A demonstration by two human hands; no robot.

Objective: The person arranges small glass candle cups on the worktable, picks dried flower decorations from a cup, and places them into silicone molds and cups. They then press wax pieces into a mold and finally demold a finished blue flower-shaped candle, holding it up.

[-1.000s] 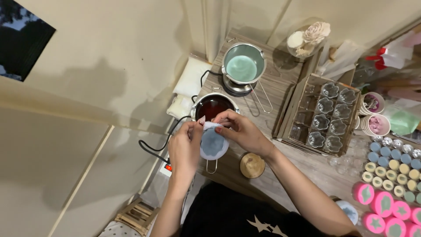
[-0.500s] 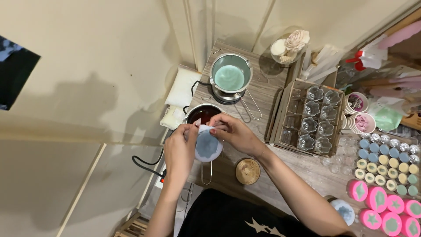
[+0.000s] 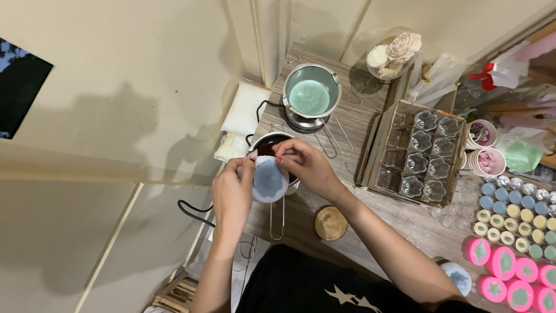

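On the right of the wood-grain desk (image 3: 359,124) stand rows of small round tins with pale blue, yellow and green tops (image 3: 515,215), and below them bright pink round moulds with green star and leaf shapes (image 3: 509,278), cut off by the frame edge. A wooden crate of clear flower-shaped glass cups (image 3: 420,153) sits left of them, with a stack of white paper cups holding pink contents (image 3: 487,159) just beside it. At the far edge a steel pouring pot of mint-green liquid (image 3: 310,95) rests on a small burner, and a glass dish with a cream flower-shaped piece (image 3: 394,55) stands near it. A red-and-white spray bottle (image 3: 498,72) lies at the upper right, partly out of view.

Both hands meet over a second steel pot with dark red contents (image 3: 272,145) — mostly hidden behind them. The left hand (image 3: 231,194) has its grip closed on the side of a round white mould with a grey-blue centre (image 3: 269,181), held just above the pot's rim. The right hand (image 3: 307,165) pinches the mould's upper edge with thumb and fingertips, wrist bent, forearm running down to the right. What the fingertips pinch — a wick or a tab — is too small to tell. A round woven wooden coaster (image 3: 330,222) lies near the right forearm.
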